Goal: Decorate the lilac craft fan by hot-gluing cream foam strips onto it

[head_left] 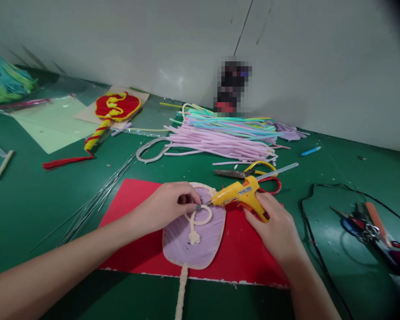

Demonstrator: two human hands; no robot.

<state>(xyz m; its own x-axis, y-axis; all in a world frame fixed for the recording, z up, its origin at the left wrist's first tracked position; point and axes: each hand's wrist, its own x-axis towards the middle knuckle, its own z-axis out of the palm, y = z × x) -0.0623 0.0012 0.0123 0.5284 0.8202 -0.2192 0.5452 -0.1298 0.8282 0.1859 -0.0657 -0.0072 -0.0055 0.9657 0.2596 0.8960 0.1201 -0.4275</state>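
A lavender hand fan (pixel 202 253) with a cream edge and twisted cream handle (pixel 182 289) lies on a red sheet (pixel 250 251). On its face are curled cream pipe cleaners (pixel 210 216), one ending in a small flower shape. My left hand (pixel 163 206) pinches the loop at its upper left between thumb and forefinger. In my right hand (pixel 276 229) is a yellow glue gun (pixel 236 193), its nozzle pointing left, close to the left fingertips and the loop. A clear glue stick (pixel 280 170) sticks out of the gun's back. Whether the nozzle touches the loop I cannot tell.
Behind the gun lie scissors (pixel 231 174). Beyond are bundled pastel pipe cleaners (pixel 220 140), with thin wires (pixel 102 193) at left. A red-and-yellow fan (pixel 118 106) stands further back. Keys (pixel 366 229) and a black cord (pixel 308 222) are on the right.
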